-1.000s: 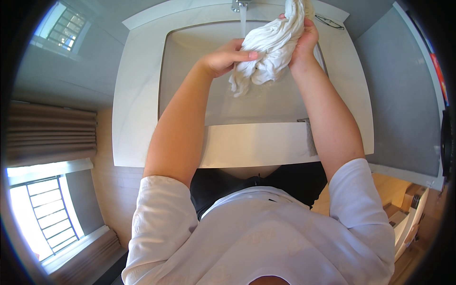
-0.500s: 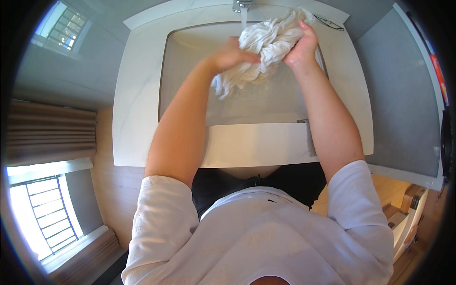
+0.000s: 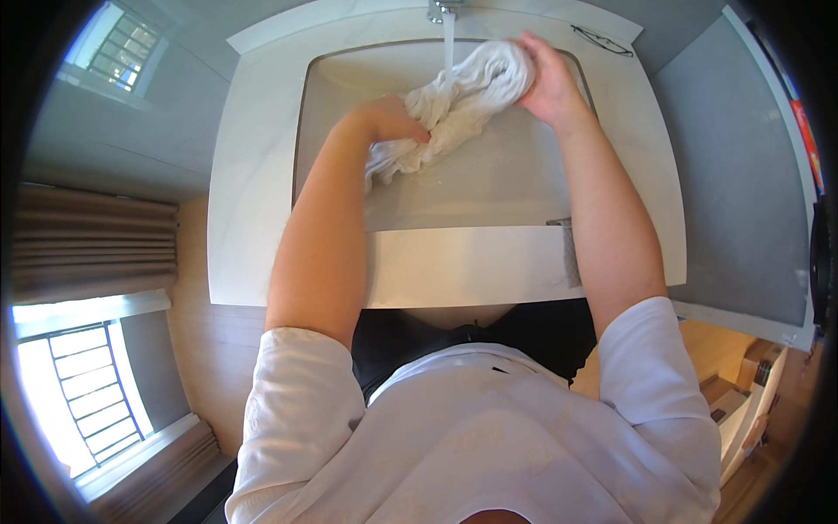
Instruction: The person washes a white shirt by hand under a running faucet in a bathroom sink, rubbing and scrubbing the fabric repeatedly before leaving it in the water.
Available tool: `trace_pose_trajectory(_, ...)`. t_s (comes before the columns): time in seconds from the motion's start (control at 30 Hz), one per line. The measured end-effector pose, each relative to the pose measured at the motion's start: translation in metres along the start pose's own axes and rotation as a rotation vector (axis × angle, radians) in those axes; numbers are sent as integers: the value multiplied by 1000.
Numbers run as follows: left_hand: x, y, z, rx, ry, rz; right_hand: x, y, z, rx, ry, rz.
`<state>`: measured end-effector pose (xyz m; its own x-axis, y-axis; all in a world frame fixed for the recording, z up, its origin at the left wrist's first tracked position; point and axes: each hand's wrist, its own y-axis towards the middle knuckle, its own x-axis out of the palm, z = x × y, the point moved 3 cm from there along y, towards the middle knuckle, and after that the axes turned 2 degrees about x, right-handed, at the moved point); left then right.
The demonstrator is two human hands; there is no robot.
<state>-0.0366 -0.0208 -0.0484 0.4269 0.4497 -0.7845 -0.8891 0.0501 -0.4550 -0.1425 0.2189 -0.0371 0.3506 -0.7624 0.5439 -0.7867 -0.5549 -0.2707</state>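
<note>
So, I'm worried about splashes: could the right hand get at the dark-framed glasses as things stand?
Probably yes: the right hand, at the white cloth, is near the glasses on the counter, and nothing shows between them.

White T-shirt [image 3: 471,428], loose, softly creased; short sleeves [image 3: 301,384] ending near the elbows. Faint tan patterning across front; small dark mark [image 3: 501,370] near hem. Round neckline. Black bottoms [image 3: 552,341], length not visible.

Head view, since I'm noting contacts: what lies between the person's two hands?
In the head view, the bunched white cloth lies between the left hand and right hand, above the sink.
</note>
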Motion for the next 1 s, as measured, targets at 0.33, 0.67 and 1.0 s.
trace_pose_trajectory(0.33,6,18,-21,77,-175,258,-6,-3,17,48,-1235,293)
trace_pose_trajectory(0.67,0,9,-2,33,-21,431,-7,11,16,-209,-1621,287)
trace_pose_trajectory(1.0,1,8,1,-7,-47,304,-5,11,25,-92,-1694,92)
